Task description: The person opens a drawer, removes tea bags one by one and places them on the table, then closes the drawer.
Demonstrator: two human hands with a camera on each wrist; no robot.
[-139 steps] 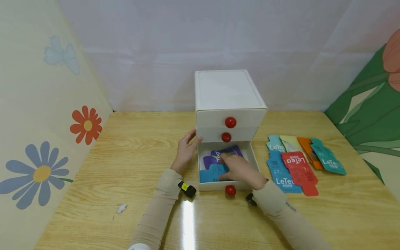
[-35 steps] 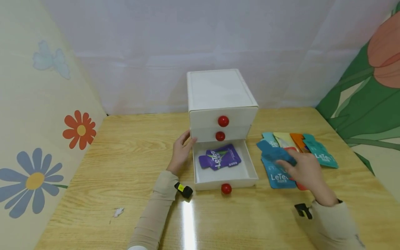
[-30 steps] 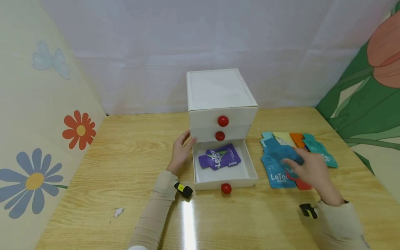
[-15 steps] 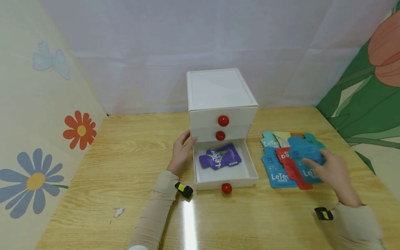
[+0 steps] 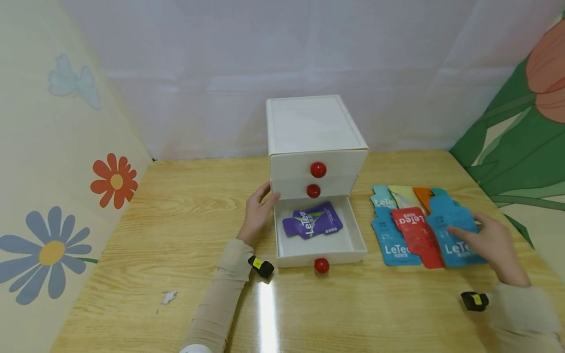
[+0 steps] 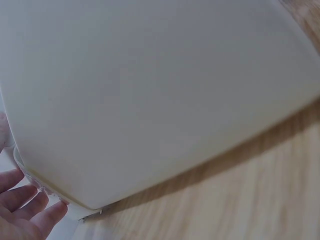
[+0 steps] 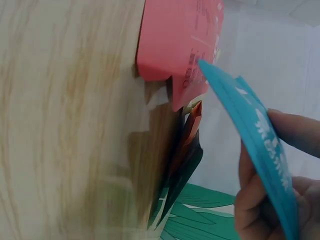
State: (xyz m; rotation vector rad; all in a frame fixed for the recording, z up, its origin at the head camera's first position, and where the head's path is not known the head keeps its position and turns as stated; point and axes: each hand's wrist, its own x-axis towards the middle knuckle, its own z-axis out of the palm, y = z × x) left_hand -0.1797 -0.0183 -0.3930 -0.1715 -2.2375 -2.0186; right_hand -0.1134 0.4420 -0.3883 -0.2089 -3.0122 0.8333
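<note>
A white drawer cabinet (image 5: pixel 315 125) stands on the table with its bottom drawer (image 5: pixel 348 245) pulled out. Inside that drawer lies a purple LeTea packet (image 5: pixel 324 218). My left hand (image 5: pixel 257 211) touches the cabinet's left front edge with its fingers, also visible at the lower left of the left wrist view. Between thumb and fingers, my right hand (image 5: pixel 496 245) pinches a blue LeTea packet (image 5: pixel 454 235), tilted above the wood in the right wrist view (image 7: pixel 250 130). To its left lie a red packet (image 5: pixel 417 235) and another blue packet (image 5: pixel 393 245).
Behind them are a light teal packet (image 5: pixel 383 197), a yellow packet (image 5: pixel 403 196), an orange packet (image 5: pixel 422 196) and a partly covered green packet (image 5: pixel 439 192). Red knobs (image 5: pixel 321 265) stick out from the drawer fronts. Painted panels flank the wooden table (image 5: pixel 198 196).
The blue packet was lifted out of the bottom drawer, leaving the purple one there. My right hand carried it rightward over the other packets, to the red packet's right. My left hand stayed at the cabinet.
</note>
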